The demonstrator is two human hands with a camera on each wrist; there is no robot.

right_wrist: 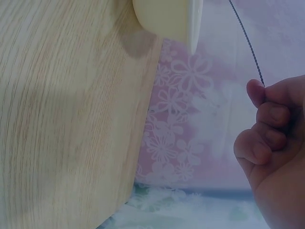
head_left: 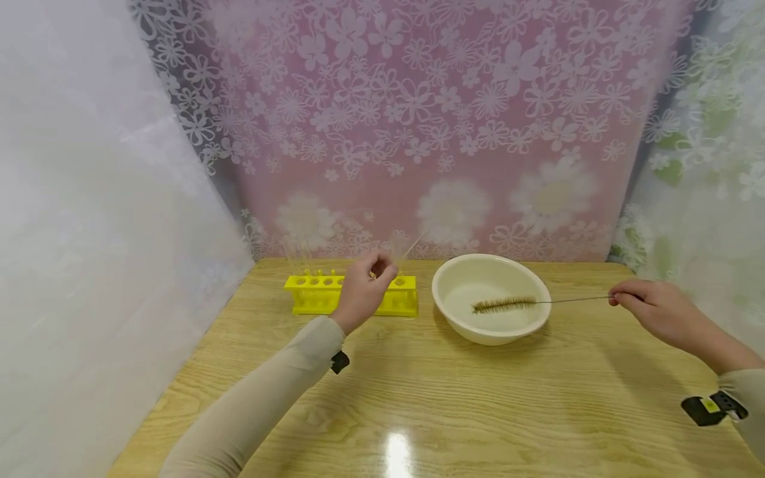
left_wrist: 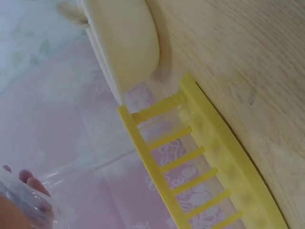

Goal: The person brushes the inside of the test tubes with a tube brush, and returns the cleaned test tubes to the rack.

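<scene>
My left hand [head_left: 366, 285] is above the yellow test tube rack [head_left: 408, 282], its fingers curled round a clear test tube [left_wrist: 28, 198] that shows best in the left wrist view. In the head view that tube is mostly hidden by the hand. Off to the right, my right hand [head_left: 654, 311] pinches the twisted wire handle of a test tube brush [head_left: 505, 305]. The brush lies level, its tan bristles over the white basin [head_left: 445, 312]. In the right wrist view only the dark wire [right_wrist: 248, 40] shows, coming out from between thumb and fingers.
Several clear tubes [head_left: 297, 255] stand in the rack's left end. One more thin clear tube stands near its right end. The basin is just right of the rack on the wooden table [head_left: 454, 405]. A pink floral curtain [head_left: 418, 133] hangs behind the table, pale sheets at the sides.
</scene>
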